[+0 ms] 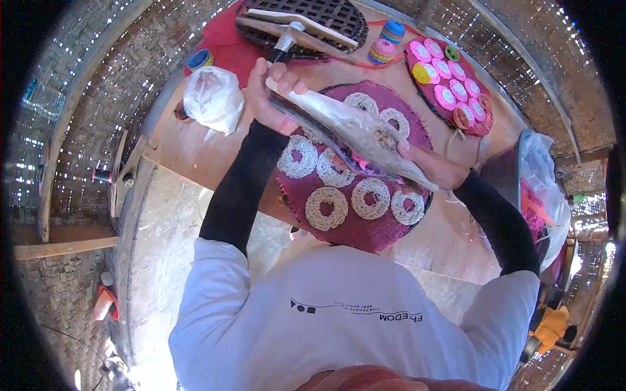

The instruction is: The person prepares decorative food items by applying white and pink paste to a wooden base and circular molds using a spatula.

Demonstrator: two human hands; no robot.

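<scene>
My left hand [268,98] and my right hand [435,167] each grip one end of a long clear plastic sleeve [352,125] with pale fibre inside. I hold it slanted, from upper left to lower right. Under it lies a round maroon woven mat [368,231] with several cream ring shapes [326,208] on it. Both of my forearms are in black sleeves. The sleeve hides part of the mat's middle.
The mat rests on a wooden table [450,244]. A crumpled white plastic bag [212,98] lies to the left. At the back are a dark woven tray [326,16], striped thread spools [385,49], a blue spool [199,58] and a second mat with pink discs [450,88]. Woven bamboo walls surround everything.
</scene>
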